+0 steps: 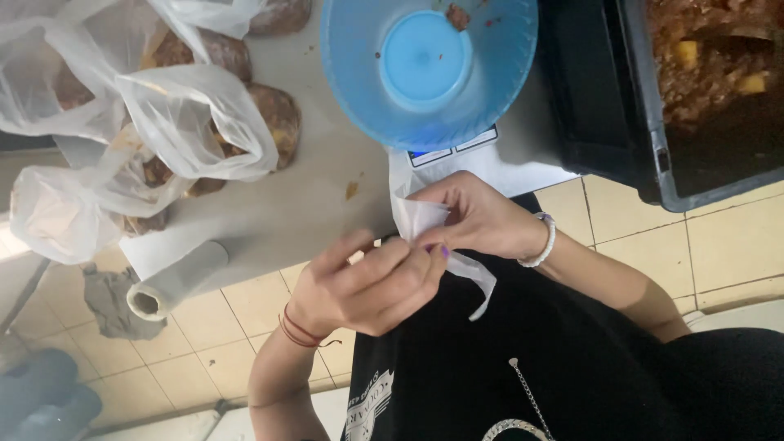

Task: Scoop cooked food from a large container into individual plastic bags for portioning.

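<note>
Hands: left hand (371,282) and right hand (478,216), each grip pinched shut on a thin clear plastic bag (425,219), held at chest height near the worktop (310,204) edge.
Surroundings: round blue plastic bowl (429,69) on scale; filled tied bags (196,131) left.

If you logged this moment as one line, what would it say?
left hand: pinching thin plastic bag | right hand: gripping same bag | blue bowl: on scale, nearly empty
</note>
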